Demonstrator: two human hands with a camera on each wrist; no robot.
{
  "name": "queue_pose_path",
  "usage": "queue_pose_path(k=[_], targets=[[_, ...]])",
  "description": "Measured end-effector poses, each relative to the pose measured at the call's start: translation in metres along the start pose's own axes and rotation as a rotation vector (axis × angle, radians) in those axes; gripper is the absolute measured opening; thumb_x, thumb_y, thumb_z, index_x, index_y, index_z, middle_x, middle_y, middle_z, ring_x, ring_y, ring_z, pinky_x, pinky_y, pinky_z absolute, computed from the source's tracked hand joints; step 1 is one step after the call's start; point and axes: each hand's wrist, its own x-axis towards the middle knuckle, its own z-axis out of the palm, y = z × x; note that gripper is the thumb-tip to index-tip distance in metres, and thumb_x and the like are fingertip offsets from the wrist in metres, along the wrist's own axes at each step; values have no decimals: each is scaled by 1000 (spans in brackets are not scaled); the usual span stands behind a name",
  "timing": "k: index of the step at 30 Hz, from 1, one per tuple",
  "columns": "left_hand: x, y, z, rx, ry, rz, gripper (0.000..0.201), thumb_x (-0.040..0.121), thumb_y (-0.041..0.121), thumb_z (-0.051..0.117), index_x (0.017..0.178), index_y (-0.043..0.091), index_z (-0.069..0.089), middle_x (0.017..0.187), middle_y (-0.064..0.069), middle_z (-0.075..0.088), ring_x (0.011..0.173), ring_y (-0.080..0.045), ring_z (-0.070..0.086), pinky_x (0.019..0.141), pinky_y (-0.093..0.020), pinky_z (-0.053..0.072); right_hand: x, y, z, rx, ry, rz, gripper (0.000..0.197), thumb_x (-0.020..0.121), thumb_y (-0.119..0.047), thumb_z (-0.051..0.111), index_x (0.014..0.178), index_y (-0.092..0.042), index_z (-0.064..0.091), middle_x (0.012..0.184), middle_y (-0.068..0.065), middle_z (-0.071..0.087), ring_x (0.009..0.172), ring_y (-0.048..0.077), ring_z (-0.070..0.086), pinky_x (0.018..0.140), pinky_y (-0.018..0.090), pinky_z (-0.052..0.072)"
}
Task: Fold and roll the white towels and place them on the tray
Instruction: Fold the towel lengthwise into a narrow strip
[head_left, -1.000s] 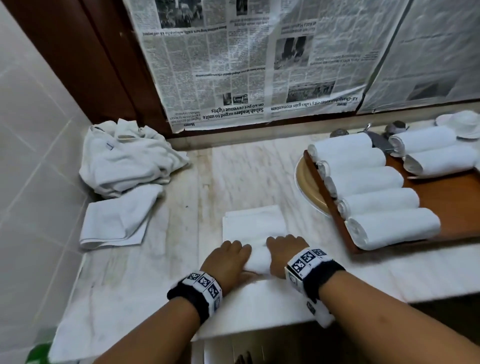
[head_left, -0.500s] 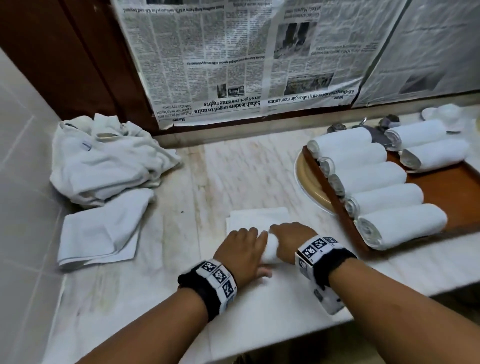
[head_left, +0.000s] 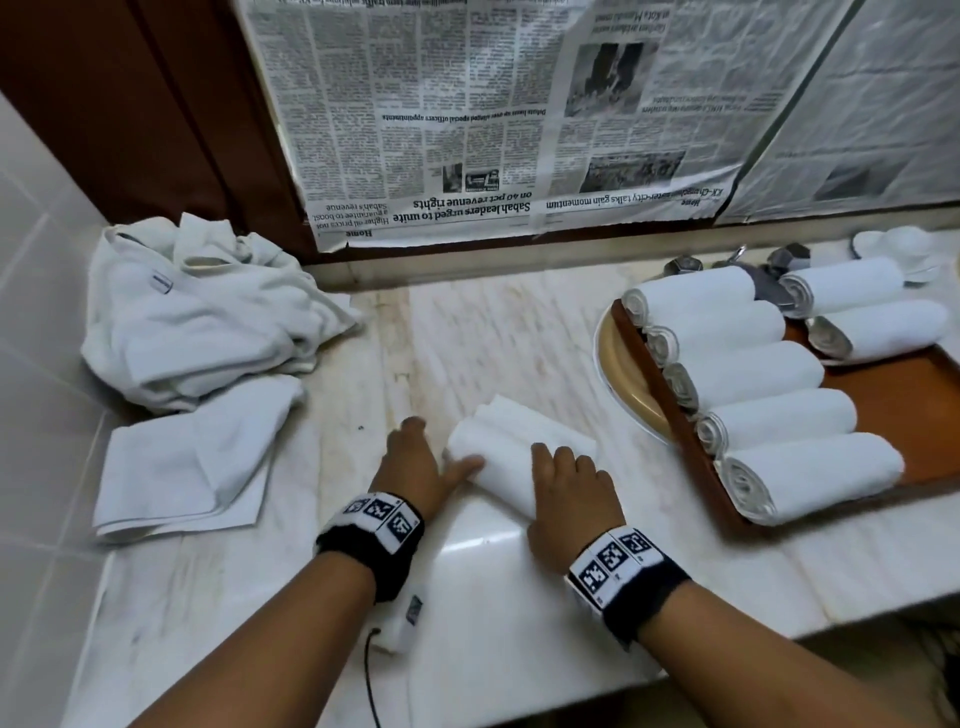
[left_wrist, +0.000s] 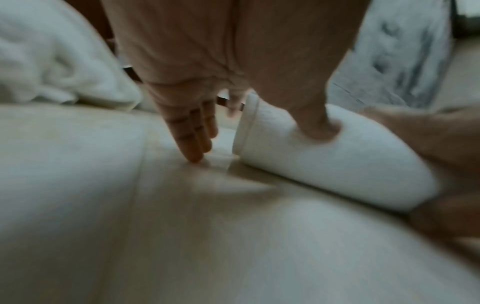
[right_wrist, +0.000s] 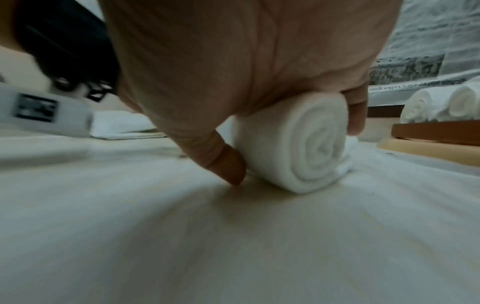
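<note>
Head view, nearest: both forearms banded with marker cuffs, reaching over the marble table (head_left: 498, 613). Right hand (head_left: 569, 491) laid over the near end of the rolled towel (head_left: 519, 457); right wrist view confirms fingers curled over the roll's top and thumb tucked against its near side, spiral end plainly wound. Left hand (head_left: 415, 467) beside the roll's left end, fingers (left_wrist: 192, 142) straight and tipped down onto the table, thumb pressed into the cloth, nothing gripped. Roll lying askew on the table, left of the tray, apart from it.

Mid distance, left: one flat folded towel (head_left: 192, 462), folded but not rolled. Right: wooden tray (head_left: 909, 410) holding seven finished rolls, five in a row (head_left: 769, 384) along its left side and two (head_left: 862, 312) at its far end; bare tray floor showing to the right. Round dish (head_left: 618, 379) partly beneath the tray's left edge.

Far left: heap of loose towels (head_left: 202, 317), unfolded, count not determinable. Far wall papered with newsprint (head_left: 498, 114).

Assessment: rolling of the present towel judged complete or nearly so, no flat tail visible. Outstanding: transfer of this roll to the tray, rolling of the folded towel, then folding and rolling of the heap. Task judged past halfway, not near finished.
</note>
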Motion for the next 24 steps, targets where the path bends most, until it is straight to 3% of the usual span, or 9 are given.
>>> queue_pose_path(k=[2,4,7,9,11,13,16,21,24], targets=[[-3,1,-1,-154,-103,-176,88,71,79,56,109,-1,60,106,-19,68,90,-33,68,77,-33,51,13,1,-8,68,-13,20,79,82,-40,63,144,-14,21,129,7,44,113,28,49,88,38,42],[-10,11,6,-533,-337,-329,73,77,72,58,83,0,61,73,-16,67,60,-30,62,65,-36,53,22,2,-14,146,-49,24,75,81,-48,66,136,-14,27,125,6,47,110,27,52,85,37,45],[-8,28,20,-808,-417,-322,77,70,67,74,94,-6,65,84,-17,72,76,-33,70,82,-47,58,36,1,-17,332,-86,36,64,78,-50,67,123,-17,37,116,5,53,101,26,57,81,37,49],[-4,40,23,-865,-327,-273,79,64,68,77,96,-5,66,81,-17,72,74,-33,71,77,-41,59,41,-1,-21,517,-90,33,57,76,-48,67,116,-16,41,107,3,58,92,24,61,77,38,52],[-3,55,19,-944,-235,-240,63,77,55,75,100,-3,66,82,-13,73,69,-25,72,63,-31,59,42,3,-30,677,-70,-8,50,79,-43,66,115,-16,43,101,0,59,84,21,61,71,35,52],[-2,72,7,-1109,-211,-235,63,73,49,80,107,-2,64,91,-16,75,80,-28,74,73,-38,61,39,12,-45,783,-58,-89,50,81,-39,66,120,-16,44,102,-1,60,86,18,61,68,31,49],[-2,110,-17,-1341,-159,-196,69,67,41,88,116,1,63,108,-22,71,99,-38,70,89,-56,54,35,41,-74,933,-164,-187,62,71,-44,63,126,-23,43,111,-3,60,96,16,61,80,39,54],[-5,205,-37,-1407,-101,20,56,74,25,78,123,3,63,119,-21,66,109,-36,65,95,-55,51,41,125,-131,875,-106,-286,68,64,-47,64,122,-19,42,119,1,47,109,18,49,93,38,47],[-15,279,-20,-1443,-149,190,39,77,22,67,114,8,64,113,-17,69,105,-30,67,89,-45,56,52,210,-149,877,52,-273,107,52,-57,74,142,-23,25,134,0,27,132,20,31,111,37,32]])
